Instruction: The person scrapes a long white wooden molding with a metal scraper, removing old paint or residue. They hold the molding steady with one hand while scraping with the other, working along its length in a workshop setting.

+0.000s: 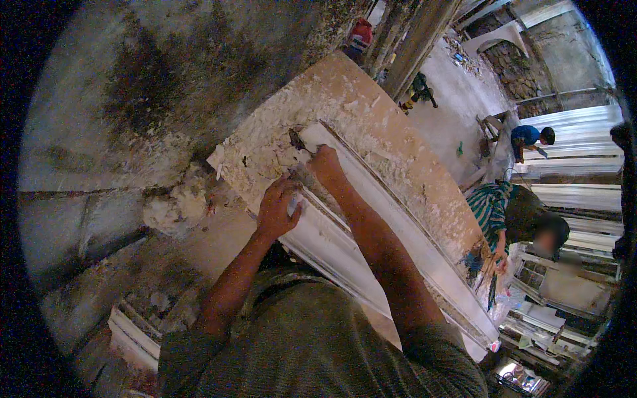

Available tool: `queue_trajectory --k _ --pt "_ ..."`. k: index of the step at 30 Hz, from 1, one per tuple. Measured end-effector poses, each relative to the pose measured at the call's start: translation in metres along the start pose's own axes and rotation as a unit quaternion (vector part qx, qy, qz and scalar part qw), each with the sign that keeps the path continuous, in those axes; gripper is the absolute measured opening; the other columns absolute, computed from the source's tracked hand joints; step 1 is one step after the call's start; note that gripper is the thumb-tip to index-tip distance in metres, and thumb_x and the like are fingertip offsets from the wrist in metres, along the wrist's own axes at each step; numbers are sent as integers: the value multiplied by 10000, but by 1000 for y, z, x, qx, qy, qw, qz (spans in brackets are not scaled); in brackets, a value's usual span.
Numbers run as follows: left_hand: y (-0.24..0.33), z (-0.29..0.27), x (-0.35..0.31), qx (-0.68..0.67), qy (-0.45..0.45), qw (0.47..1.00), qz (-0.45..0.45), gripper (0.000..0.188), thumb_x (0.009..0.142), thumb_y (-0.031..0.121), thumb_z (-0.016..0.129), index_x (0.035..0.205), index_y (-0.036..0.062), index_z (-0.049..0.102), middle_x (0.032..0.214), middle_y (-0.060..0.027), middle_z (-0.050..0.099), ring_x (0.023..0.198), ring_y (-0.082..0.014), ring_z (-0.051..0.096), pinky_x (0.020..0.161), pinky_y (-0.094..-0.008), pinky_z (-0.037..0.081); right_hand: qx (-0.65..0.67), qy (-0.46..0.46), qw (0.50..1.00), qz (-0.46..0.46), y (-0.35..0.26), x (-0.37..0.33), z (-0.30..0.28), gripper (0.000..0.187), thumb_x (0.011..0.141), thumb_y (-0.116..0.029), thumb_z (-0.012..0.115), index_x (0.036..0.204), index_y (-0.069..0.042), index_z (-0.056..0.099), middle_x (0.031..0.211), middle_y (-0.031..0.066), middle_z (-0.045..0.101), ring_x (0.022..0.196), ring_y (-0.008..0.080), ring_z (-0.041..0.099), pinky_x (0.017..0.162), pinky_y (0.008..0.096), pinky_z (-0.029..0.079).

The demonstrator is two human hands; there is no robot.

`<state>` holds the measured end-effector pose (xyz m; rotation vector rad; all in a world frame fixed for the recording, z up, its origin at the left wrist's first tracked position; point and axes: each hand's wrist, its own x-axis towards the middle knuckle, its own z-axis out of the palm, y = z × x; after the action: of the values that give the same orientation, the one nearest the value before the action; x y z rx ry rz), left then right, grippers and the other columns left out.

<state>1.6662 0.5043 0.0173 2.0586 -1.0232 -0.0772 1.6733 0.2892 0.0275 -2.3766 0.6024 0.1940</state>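
Note:
Two long white moulded strips lie side by side on a plaster-crusted board. My right hand [323, 164] is closed at the far end of the longer strip [398, 232]. A small dark shape sits just beyond its knuckles; what the fingers hold, if anything, is hidden. My left hand [279, 207] rests at the far end of the nearer strip [338, 242], fingers loosely bent and thumb apart, with nothing visible in it. White crumbs and dust cover the board [391, 142] around both hands.
A co-worker in a striped top [494, 209] leans in at the board's right end, a hand near a dark brush-like bundle. Farther back, another person in blue [525, 136] bends beside white panels [584, 139]. A stained wall [199, 66] stands at left; a dark-and-yellow tool [419, 91] lies beyond the board.

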Motion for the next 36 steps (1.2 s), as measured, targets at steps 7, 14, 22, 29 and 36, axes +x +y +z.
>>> queue_trajectory --k 7,14,22,29,36 --pt "0 -2 -4 -48 22 998 -36 454 754 183 745 1177 88 612 1312 -153 563 1293 -373 481 1110 -479 373 -249 -108 961 -58 41 -105 -63 339 786 -106 625 1111 -16 666 1284 280 570 1022 408 655 855 499 557" --pt "-7 5 -6 -30 24 999 34 464 722 166 739 1159 75 612 1343 -157 536 1294 -361 477 1094 -485 380 -306 -44 929 -204 -3 -70 -50 222 816 -126 630 988 3 686 1395 233 513 1014 361 676 805 446 593" --pt "-7 4 -6 7 -10 1000 -14 434 732 169 735 1137 80 609 1324 -165 551 1263 -374 490 1080 -486 383 -220 -13 965 -142 -20 -56 -45 282 800 -193 702 992 11 678 1055 244 680 904 364 698 781 459 581" --pt "-5 7 -8 17 36 999 -12 415 740 188 729 1127 88 618 1291 -142 569 1263 -360 495 1085 -478 378 161 -15 986 29 142 -165 -57 367 857 -251 738 1111 9 687 896 119 686 742 209 637 647 367 518" --pt "-5 4 -2 30 -25 999 20 419 743 214 731 1132 104 624 1283 -138 571 1271 -356 489 1078 -468 376 160 46 980 105 163 -191 -26 343 860 -268 738 1002 43 707 785 105 680 694 175 608 568 367 463"
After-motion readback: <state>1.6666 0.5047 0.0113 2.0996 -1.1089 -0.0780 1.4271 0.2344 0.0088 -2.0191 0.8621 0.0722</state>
